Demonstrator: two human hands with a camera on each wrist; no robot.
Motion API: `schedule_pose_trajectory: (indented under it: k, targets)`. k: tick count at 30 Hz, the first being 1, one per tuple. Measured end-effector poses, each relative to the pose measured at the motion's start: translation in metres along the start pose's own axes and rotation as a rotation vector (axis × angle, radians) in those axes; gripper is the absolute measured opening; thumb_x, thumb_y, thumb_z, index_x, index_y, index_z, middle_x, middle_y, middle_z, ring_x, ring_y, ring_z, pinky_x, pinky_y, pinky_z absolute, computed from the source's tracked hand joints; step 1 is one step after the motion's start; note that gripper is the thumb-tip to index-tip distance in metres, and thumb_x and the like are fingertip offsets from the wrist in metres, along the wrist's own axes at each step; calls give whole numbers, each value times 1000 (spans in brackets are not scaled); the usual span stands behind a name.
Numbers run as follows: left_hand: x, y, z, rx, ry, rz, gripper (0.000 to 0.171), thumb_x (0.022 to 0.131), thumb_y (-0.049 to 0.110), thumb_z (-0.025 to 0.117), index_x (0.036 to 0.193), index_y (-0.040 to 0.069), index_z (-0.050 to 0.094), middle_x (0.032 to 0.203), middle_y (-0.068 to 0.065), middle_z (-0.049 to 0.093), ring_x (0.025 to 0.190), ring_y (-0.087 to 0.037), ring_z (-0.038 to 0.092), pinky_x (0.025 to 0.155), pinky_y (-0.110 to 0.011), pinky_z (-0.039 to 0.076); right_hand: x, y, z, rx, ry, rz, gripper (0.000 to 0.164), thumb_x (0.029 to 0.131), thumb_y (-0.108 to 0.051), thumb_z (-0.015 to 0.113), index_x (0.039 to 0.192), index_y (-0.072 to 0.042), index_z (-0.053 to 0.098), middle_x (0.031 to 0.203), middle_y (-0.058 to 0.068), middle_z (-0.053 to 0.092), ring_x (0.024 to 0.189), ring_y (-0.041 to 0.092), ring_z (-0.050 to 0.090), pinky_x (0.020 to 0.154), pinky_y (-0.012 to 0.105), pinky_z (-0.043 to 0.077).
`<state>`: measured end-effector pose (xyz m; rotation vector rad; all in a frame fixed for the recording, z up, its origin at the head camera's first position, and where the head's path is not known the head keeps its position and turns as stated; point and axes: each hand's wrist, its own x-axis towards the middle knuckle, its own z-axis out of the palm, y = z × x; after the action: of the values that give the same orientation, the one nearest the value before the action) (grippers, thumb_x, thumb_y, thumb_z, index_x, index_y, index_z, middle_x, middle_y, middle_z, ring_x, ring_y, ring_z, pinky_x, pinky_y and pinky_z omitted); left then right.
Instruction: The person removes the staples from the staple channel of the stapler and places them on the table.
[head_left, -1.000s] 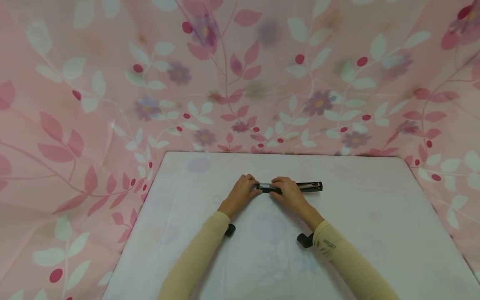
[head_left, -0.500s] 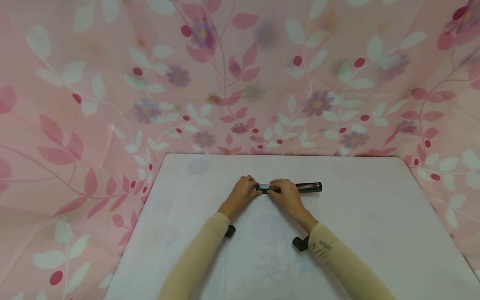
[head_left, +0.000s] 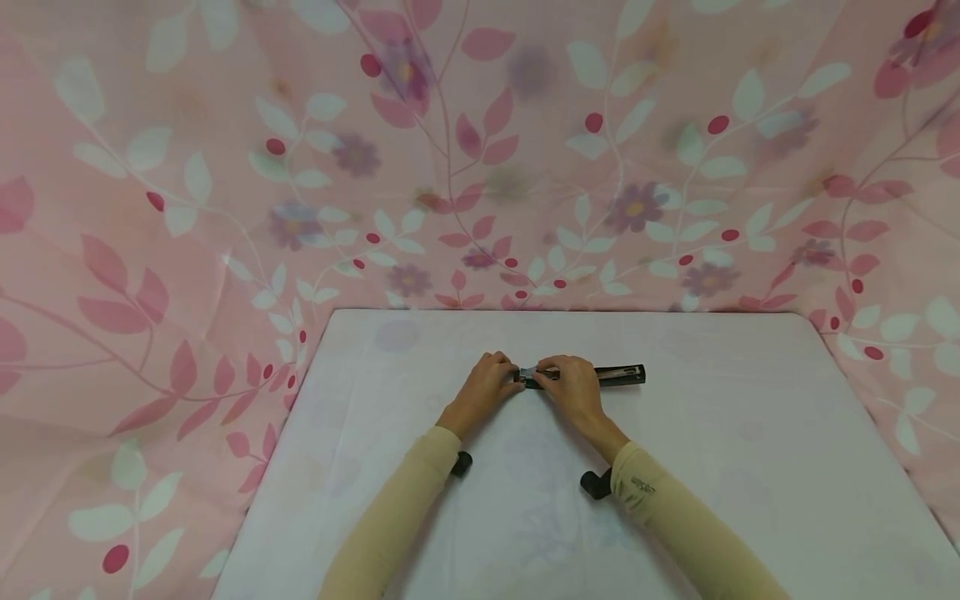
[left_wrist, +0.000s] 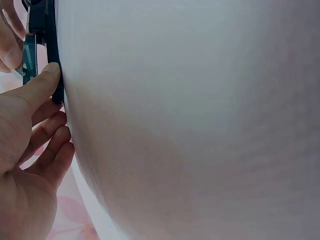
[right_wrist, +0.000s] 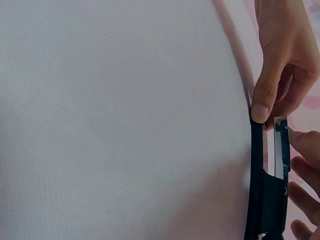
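Note:
A black stapler lies across the far middle of the table, its long top part folded back to the right. My left hand grips its left end, with the thumb on the base in the right wrist view. My right hand pinches the stapler's middle, at the silvery magazine, which stands apart above the base. In the left wrist view, a small pale piece shows at the right hand's fingertips; what it is cannot be made out. The right hand covers the hinge area in the head view.
A white cloth covers the table. Behind and beside it hangs a pink floral curtain. A black wrist camera mount sits under the right sleeve and another beside the left sleeve.
My right hand has slid slightly left along the stapler, closer to the left hand, and its forearm has shifted left. The left hand keeps its grip in place.

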<state>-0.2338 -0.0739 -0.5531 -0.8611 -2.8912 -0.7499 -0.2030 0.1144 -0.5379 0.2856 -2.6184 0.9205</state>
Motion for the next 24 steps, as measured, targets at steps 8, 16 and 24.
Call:
schedule_pose_trajectory:
  k: [8, 16, 24]
  targets:
    - [0, 1, 0, 8, -4, 4, 33, 87, 29, 75, 108, 4, 73, 106, -8, 66, 96, -23, 57, 87, -34, 50, 3, 3, -1, 27, -46, 12, 22, 81, -26, 82, 95, -11, 74, 91, 3, 77, 81, 21, 71, 69, 37, 52]
    - [0, 1, -2, 12, 5, 20, 33, 87, 29, 75, 107, 4, 73, 106, -8, 66, 96, -22, 58, 86, -34, 51, 13, 4, -6, 9, -199, -39, 25, 85, -28, 77, 104, -12, 76, 101, 4, 76, 96, 23, 71, 83, 42, 55]
    - [0, -1, 0, 17, 4, 16, 32, 87, 30, 75, 107, 5, 74, 105, -7, 66, 95, -22, 57, 86, -33, 51, 25, 2, -11, -36, -361, -68, 23, 87, -27, 76, 102, -10, 77, 104, 6, 75, 100, 27, 69, 90, 44, 53]
